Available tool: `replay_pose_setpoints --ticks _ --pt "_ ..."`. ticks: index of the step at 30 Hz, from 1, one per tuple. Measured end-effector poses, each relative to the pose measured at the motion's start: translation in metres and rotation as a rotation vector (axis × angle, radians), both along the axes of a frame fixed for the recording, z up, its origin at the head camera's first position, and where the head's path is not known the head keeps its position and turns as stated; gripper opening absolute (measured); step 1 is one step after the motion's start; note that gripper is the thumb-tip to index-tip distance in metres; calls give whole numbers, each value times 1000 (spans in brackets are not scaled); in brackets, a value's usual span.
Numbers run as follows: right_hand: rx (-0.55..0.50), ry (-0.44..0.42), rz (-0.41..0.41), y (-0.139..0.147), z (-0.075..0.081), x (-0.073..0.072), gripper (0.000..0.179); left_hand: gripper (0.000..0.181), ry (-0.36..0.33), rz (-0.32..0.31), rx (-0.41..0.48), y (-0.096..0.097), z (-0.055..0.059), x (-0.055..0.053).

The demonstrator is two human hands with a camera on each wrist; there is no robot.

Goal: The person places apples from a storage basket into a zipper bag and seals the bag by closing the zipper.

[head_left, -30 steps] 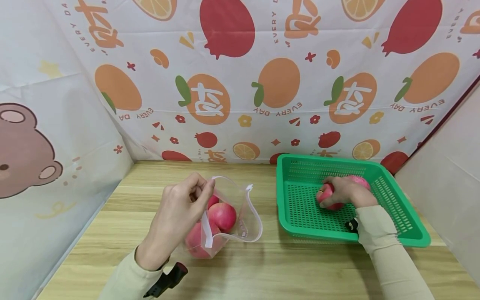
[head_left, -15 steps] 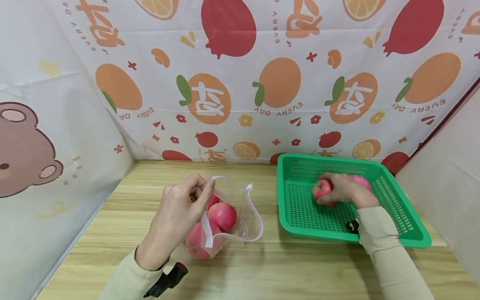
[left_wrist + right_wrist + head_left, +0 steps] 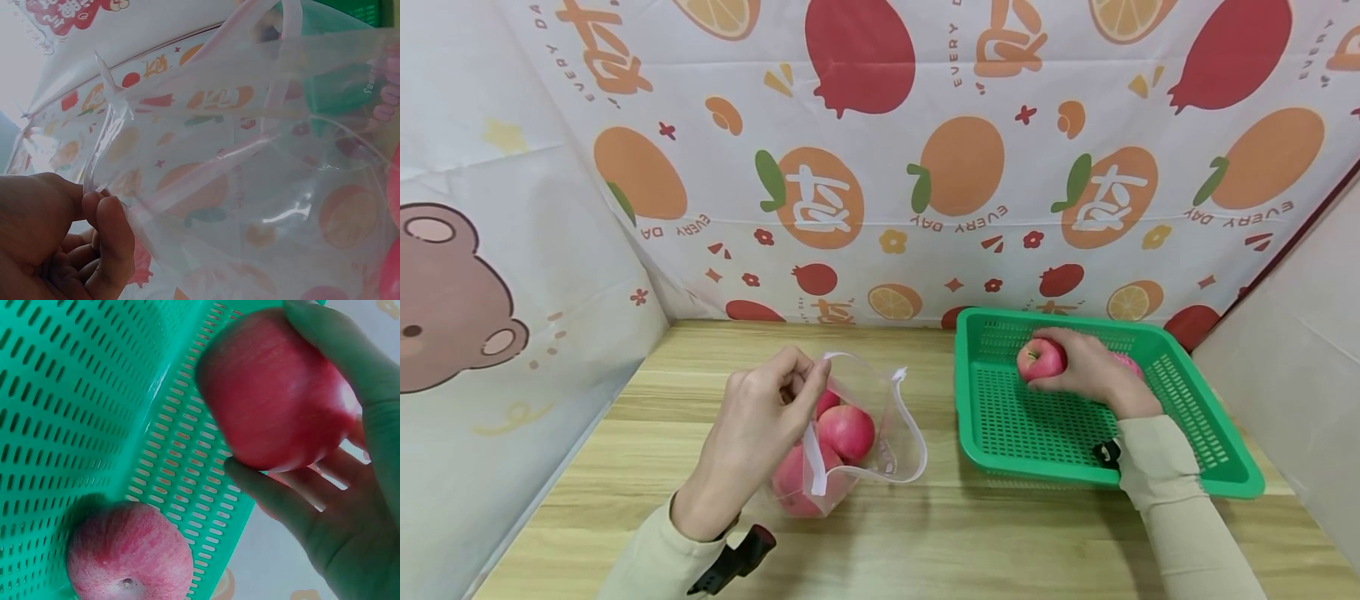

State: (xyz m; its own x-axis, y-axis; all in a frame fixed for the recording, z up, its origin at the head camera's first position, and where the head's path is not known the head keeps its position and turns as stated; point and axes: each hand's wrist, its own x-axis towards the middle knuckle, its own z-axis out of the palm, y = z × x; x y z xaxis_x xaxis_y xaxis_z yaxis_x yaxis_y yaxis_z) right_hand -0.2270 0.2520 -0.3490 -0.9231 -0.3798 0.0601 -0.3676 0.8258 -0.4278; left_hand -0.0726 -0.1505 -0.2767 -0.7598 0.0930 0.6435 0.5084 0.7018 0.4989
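My left hand (image 3: 760,429) pinches the rim of a clear zip bag (image 3: 898,425) between thumb and fingers, and the bag's mouth gapes toward the right. Several red apples lie inside it, one apple (image 3: 846,433) on top of the others. In the left wrist view the bag's clear film (image 3: 250,187) spreads out from the pinching fingers. Over the green basket, my right hand (image 3: 1086,371) grips a red apple (image 3: 1041,360), its stem end facing left. The right wrist view shows thumb and fingers round this apple (image 3: 275,394). Another apple (image 3: 131,553) sits in the basket, partly behind the hand in the head view.
The green plastic basket (image 3: 1037,471) with slotted walls stands on the right of the wooden table (image 3: 1000,542). A fruit-print cloth (image 3: 887,167) hangs behind the table. White sheets flank both sides, the left one with a printed bear (image 3: 445,308).
The right hand has lifted its apple from the basket floor, moving it up and slightly left, and the apple's stem end has turned into view. The left hand and bag have stayed still.
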Motion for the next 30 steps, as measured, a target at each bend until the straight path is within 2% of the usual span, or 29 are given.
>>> replay_pose_setpoints --ticks 12,30 --pt "-50 118 20 -6 3 1 82 25 -2 9 -2 0 1 0" --pt "-111 213 36 -22 8 6 83 25 2 2 -1 0 1 -1"
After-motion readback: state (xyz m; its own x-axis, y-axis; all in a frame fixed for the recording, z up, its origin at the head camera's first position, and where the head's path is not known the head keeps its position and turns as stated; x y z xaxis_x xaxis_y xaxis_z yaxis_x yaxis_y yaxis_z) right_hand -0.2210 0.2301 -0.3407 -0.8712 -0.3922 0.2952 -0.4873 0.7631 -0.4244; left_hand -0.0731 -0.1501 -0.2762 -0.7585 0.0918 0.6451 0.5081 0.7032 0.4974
